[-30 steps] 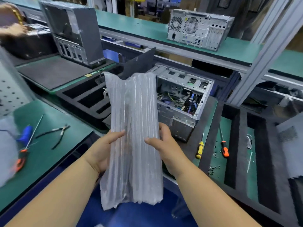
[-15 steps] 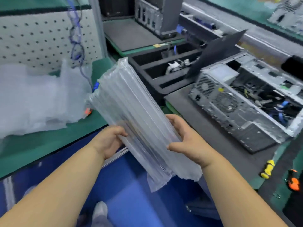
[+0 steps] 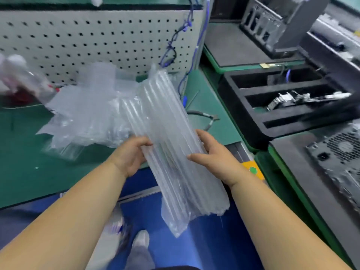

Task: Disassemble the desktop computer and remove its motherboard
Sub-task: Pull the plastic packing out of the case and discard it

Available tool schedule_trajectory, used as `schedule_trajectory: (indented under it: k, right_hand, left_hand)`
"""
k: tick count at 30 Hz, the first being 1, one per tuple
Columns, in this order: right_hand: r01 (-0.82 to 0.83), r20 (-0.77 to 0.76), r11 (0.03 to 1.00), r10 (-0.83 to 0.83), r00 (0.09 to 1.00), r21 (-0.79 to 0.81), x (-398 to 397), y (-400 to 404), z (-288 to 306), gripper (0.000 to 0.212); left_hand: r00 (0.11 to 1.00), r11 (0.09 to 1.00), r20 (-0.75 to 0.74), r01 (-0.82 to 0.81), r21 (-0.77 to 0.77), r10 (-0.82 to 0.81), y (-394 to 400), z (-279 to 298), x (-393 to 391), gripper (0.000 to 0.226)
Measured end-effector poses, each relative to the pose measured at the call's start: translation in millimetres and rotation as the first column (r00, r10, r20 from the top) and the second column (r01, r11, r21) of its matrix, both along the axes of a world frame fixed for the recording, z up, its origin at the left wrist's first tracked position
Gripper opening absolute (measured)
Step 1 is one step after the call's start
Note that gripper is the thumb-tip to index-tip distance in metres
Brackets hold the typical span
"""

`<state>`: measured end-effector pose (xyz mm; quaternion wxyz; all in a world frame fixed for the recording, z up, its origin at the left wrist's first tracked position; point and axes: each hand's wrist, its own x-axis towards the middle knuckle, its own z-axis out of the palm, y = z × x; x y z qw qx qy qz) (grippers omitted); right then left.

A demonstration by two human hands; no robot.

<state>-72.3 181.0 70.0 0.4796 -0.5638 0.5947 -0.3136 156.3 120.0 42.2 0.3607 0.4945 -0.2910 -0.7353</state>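
Note:
A long clear air-column packing bag [image 3: 171, 145] hangs tilted in front of me, its top leaning left over the green bench. My left hand [image 3: 130, 154] grips its left edge and my right hand [image 3: 212, 154] grips its right edge, fingers curled round the plastic. Something dark shows faintly inside the bag; what it is cannot be told. The grey desktop computer case [image 3: 339, 158] lies at the far right edge on a dark mat, its fan grille showing, partly cut off.
A pile of more clear packing bags [image 3: 81, 114] lies on the green bench [image 3: 29, 172] before a white pegboard [image 3: 87, 39]. Pliers [image 3: 206, 117] lie on the bench. A black foam tray [image 3: 282, 106] holds parts. Another case [image 3: 276, 22] stands far right.
My view has swung further left, so the computer case has slid to the right edge. The bag, held in both hands, has moved left toward the pile of packing bags.

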Motion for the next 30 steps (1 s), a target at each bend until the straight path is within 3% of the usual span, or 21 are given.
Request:
schedule_trajectory:
  k: [2, 5, 7, 10, 15, 17, 20, 22, 25, 30]
  right_hand:
    - [0.045, 0.066, 0.999, -0.047, 0.997, 0.032, 18, -27, -5, 0.072]
    - [0.096, 0.158, 0.994, -0.103, 0.982, 0.049, 44, -68, -9, 0.069]
    - [0.126, 0.204, 0.99, -0.136, 0.969, 0.059, 62, -96, -10, 0.063]
    - [0.191, 0.235, 0.978, -0.205, 0.95, 0.084, 87, -139, -17, 0.063]
    - [0.285, 0.138, 0.954, -0.296, 0.945, 0.089, 118, -194, -32, 0.053]
    - [0.301, 0.094, 0.949, -0.31, 0.946, 0.094, 127, -210, -40, 0.046]
    - [0.245, 0.116, 0.957, -0.264, 0.958, 0.155, 139, -224, -51, 0.049]
    - [0.122, 0.058, 0.977, -0.134, 0.989, 0.177, 143, -226, -57, 0.06]
    - [-0.01, -0.063, 0.984, 0.021, 0.998, 0.178, 142, -228, -63, 0.069]
    - [0.022, -0.084, 0.972, -0.003, 0.996, 0.234, 133, -224, -57, 0.074]
  left_hand:
    - [0.998, 0.996, 0.034, -0.047, -0.072, 0.05, -22, 2, 15, 0.03]
    - [0.99, 0.98, 0.087, -0.092, -0.175, 0.109, -58, 12, 35, 0.07]
    - [0.979, 0.97, 0.175, -0.065, -0.235, 0.108, -81, 17, 45, 0.081]
    - [0.934, 0.952, 0.343, 0.014, -0.307, 0.098, -112, 20, 56, 0.086]
    - [0.829, 0.91, 0.552, 0.153, -0.386, 0.095, -156, 8, 71, 0.082]
    - [0.68, 0.877, 0.724, 0.273, -0.395, 0.115, -168, 5, 77, 0.083]
    - [0.241, 0.817, 0.959, 0.516, -0.258, 0.151, -185, 3, 87, 0.083]
    - [-0.001, 0.77, 0.99, 0.628, -0.111, 0.143, -196, -1, 92, 0.078]
    - [-0.139, 0.677, 0.987, 0.734, 0.044, 0.087, -207, -7, 92, 0.069]
    - [-0.294, 0.63, 0.956, 0.744, 0.223, 0.008, -214, -11, 85, 0.061]
